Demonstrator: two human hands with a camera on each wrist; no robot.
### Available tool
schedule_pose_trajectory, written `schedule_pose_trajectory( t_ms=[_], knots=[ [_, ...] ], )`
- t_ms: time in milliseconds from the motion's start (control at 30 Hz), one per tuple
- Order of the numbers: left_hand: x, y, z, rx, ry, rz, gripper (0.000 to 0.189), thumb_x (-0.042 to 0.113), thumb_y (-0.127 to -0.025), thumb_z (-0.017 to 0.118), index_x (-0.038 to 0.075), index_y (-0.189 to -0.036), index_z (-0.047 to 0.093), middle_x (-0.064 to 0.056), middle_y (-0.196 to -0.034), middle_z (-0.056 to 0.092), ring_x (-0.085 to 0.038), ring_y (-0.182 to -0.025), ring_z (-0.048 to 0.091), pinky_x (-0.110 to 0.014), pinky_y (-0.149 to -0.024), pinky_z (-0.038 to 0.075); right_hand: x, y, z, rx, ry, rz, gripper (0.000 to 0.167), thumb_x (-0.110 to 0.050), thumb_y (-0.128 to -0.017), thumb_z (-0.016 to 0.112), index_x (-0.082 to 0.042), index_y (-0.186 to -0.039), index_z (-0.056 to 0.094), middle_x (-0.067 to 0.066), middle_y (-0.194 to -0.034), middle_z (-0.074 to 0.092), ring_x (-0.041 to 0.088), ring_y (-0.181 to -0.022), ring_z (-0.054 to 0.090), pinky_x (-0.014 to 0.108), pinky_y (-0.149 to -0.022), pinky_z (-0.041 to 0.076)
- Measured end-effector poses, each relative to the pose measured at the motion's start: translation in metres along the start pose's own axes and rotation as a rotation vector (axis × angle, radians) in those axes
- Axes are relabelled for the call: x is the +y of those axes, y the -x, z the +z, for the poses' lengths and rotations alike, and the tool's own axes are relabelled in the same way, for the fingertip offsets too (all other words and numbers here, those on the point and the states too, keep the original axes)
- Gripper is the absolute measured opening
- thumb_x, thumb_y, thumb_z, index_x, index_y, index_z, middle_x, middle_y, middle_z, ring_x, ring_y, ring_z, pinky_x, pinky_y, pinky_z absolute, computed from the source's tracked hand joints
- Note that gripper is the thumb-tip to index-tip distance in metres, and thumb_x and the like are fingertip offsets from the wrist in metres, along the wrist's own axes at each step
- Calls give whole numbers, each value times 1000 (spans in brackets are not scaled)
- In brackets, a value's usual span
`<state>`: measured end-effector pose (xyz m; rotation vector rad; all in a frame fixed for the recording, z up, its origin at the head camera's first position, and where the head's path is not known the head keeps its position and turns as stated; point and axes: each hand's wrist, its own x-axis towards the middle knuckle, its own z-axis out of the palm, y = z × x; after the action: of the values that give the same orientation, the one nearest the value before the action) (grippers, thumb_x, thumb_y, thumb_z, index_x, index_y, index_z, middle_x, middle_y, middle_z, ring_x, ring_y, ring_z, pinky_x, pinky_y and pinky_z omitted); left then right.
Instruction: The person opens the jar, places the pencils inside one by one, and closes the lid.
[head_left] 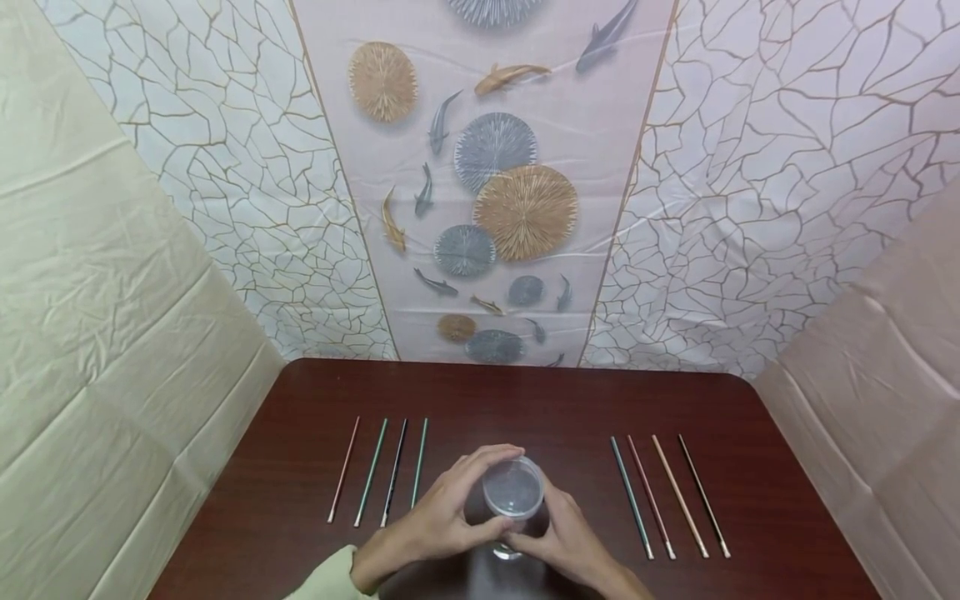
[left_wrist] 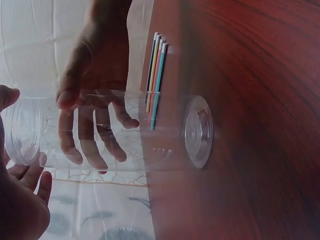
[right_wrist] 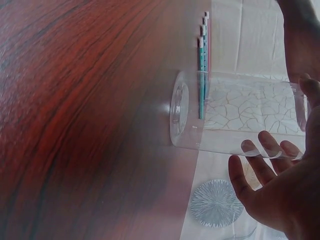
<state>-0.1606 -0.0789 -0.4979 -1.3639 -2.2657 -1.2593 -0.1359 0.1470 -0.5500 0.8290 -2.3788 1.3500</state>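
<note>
Red-brown wood-grain bench (head_left: 495, 400) carried everything; its face looked smooth, so a light object would probably have slid on it easily. Clear jar (head_left: 513, 487), tall and straight-sided, was upright over the near middle of the bench, between both hands; whether its base (left_wrist: 199, 132) touched the wood or hung just above could not be told. Material looked like thin plastic, glass not ruled out. Judged light for its bulk, stiff enough to keep its shape, walls perhaps giving a little under a hard squeeze; slick on dry skin, more apt to scratch or crack than to dent. Left hand (head_left: 450, 508) gripped it high, fingers curved round the top, thumb on the near side. Right hand (head_left: 566, 533) held the upper body from the other side, fingers spread and bent loosely around the wall. Ridged collar (left_wrist: 30, 130) at the top seemed the surest place against slipping; sound hold would be one hand just under it, the other lower down for steadiness. Slim pencils lay well apart from the jar, four to the left (head_left: 372, 472), four to the right (head_left: 651, 497).
</note>
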Motion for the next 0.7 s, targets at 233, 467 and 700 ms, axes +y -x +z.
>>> schedule_pose_trajectory(
  t_ms=[233, 467, 700],
  knots=[
    [0, 1, 2, 23, -19, 20, 77, 28, -94, 81, 10, -159, 43, -3, -160, 49, -21, -143, 51, -43, -107, 47, 1, 1, 0, -12, -3, 27, 90, -26, -77, 95, -8, -153, 50, 0, -129, 73, 16, -114, 69, 36, -99, 55],
    [2, 2, 3, 72, -60, 14, 77, 31, -91, 85, 10, -155, 48, -4, -154, 54, -21, -139, 54, -41, -102, 49, -3, 0, -2, -10, 4, 28, 87, -31, -79, 95, -13, -152, 51, -1, -125, 74, 16, -110, 71, 37, -95, 56],
    [7, 0, 5, 165, -83, -8, 81, 33, -82, 94, 11, -149, 55, -3, -145, 57, -20, -129, 59, -39, -104, 52, -6, -2, -3, 10, 75, 9, 84, -37, -78, 94, -17, -149, 54, -6, -122, 73, 13, -108, 70, 39, -91, 57]
  ],
)
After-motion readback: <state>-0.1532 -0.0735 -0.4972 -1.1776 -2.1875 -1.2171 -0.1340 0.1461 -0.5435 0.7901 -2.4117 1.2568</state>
